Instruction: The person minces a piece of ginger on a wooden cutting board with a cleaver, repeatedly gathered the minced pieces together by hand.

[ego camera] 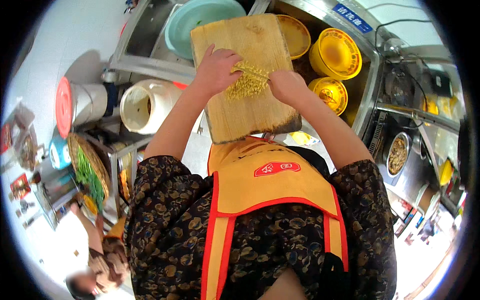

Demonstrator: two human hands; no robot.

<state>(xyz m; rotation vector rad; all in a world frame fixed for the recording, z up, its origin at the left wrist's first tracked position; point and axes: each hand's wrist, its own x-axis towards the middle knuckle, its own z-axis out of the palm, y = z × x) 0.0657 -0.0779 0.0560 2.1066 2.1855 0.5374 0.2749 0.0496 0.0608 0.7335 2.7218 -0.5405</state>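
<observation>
A thick wooden cutting board (240, 120) lies in front of me across the edge of a metal sink. Finely chopped yellowish bits, of a kind I cannot tell, form a pile (247, 85) on its middle. My right hand (287, 87) is closed around the handle of a knife, whose thin blade edge (253, 72) runs left over the pile. My left hand (219, 71) is at the blade's far end, its fingertips at or on the blade and its thumb raised; the exact contact is not clear.
A pale green basin (180, 33) stands behind the board at left. Yellow bowls (318, 48) sit in the sink at right. A white plastic tub (131, 108) lies left, near a wicker basket (101, 165) of greens. Another person (108, 258) is at lower left. A metal bowl of food (398, 154) stands right.
</observation>
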